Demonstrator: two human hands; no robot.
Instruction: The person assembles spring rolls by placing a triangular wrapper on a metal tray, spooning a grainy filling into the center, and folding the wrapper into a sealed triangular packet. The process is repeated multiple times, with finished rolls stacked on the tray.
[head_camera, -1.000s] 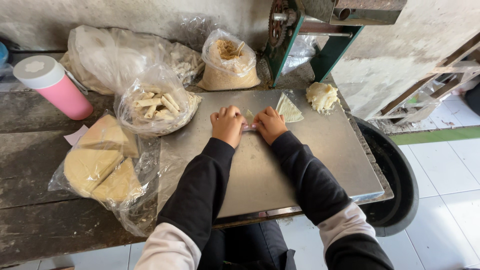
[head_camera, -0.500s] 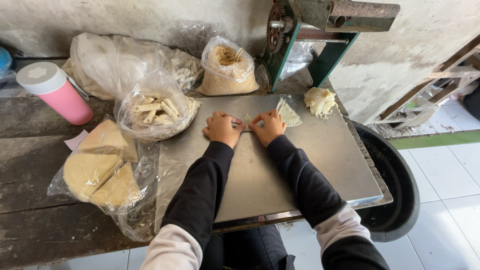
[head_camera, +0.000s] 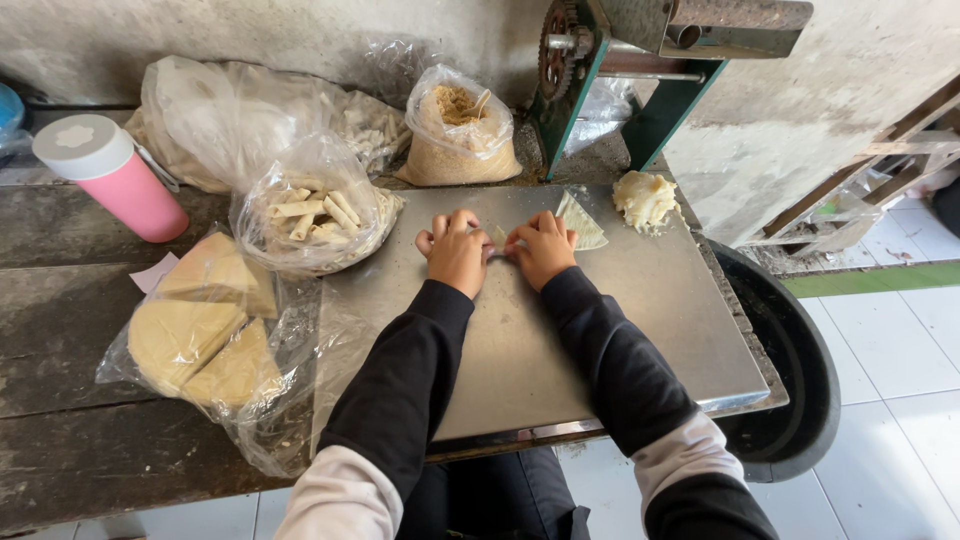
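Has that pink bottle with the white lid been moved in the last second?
No. The pink bottle keeps its place on the wooden table, left of the bag of rolls.

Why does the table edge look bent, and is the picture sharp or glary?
Head view: the wide lens bows the wooden table edge; daylight is soft, with dull sheen on the metal sheet and glints on the plastic bags; both hands, left and right, look sharp, not blurred.

Pink flask (head_camera: 112, 180) at ten o'clock, crumb bag (head_camera: 458, 128) at twelve, black tub (head_camera: 790, 370) at four.
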